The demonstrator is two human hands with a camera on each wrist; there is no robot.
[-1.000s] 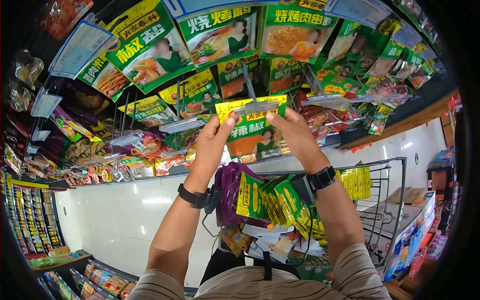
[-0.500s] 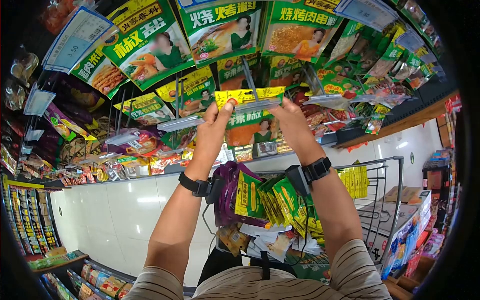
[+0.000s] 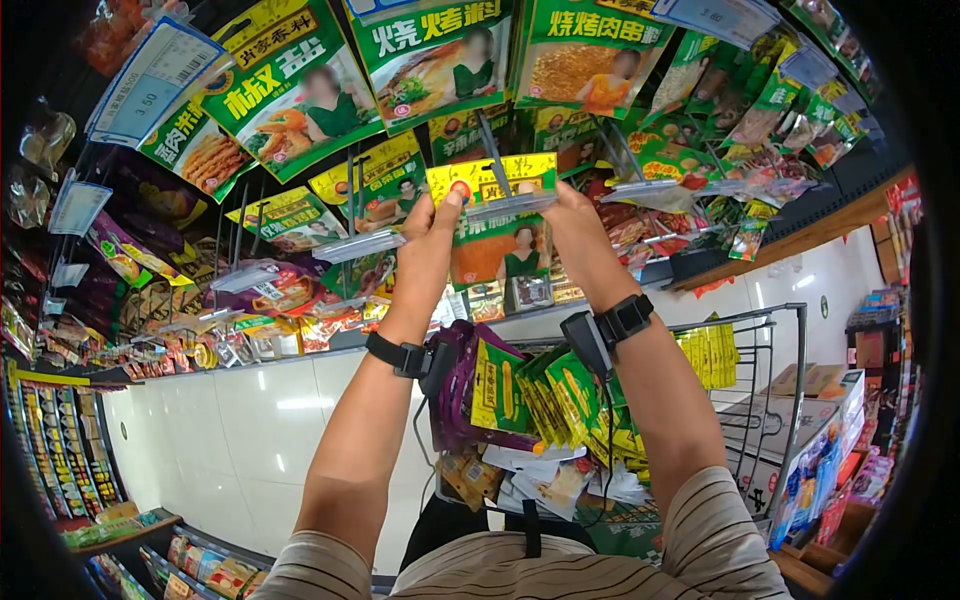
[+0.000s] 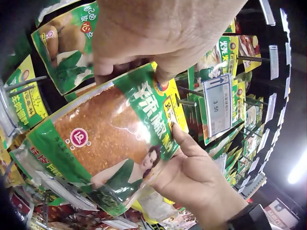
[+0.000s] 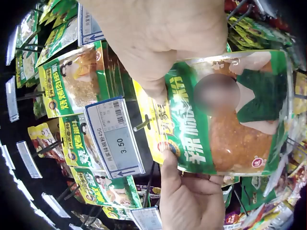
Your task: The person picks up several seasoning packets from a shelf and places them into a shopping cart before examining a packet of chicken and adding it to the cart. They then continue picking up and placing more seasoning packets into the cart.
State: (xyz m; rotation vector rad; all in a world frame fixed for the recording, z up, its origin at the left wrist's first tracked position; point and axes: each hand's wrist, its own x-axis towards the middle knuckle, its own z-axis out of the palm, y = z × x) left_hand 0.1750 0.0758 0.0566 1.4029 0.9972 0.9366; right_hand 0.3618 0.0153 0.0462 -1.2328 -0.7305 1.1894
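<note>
A green and yellow packet of orange-red chili powder (image 3: pixel 500 250) hangs between both hands at a shelf peg. My left hand (image 3: pixel 428 250) pinches one upper corner, thumb on the yellow header; my right hand (image 3: pixel 582 245) pinches the other. In the right wrist view a peg tip (image 5: pixel 141 125) lies at the header's hanging hole, beside a price tag (image 5: pixel 117 139) reading 3.50. The left wrist view has the packet's front face toward the camera, with the right hand (image 4: pixel 196 177) at its lower side.
Rows of similar seasoning packets (image 3: pixel 300 95) hang on pegs above and around. Clear label holders (image 3: pixel 360 247) jut out beside the hands. Below the forearms, a wire cart (image 3: pixel 770 400) holds purple packets (image 3: pixel 455 390), green and yellow packets (image 3: pixel 560 395) and white packets. Stacked cartons (image 3: pixel 810 420) stand at right.
Both hands have moved the packet upward in the head view, inward along the peg. Its yellow header now shows above the label holder. The grip stays on both upper corners.
</note>
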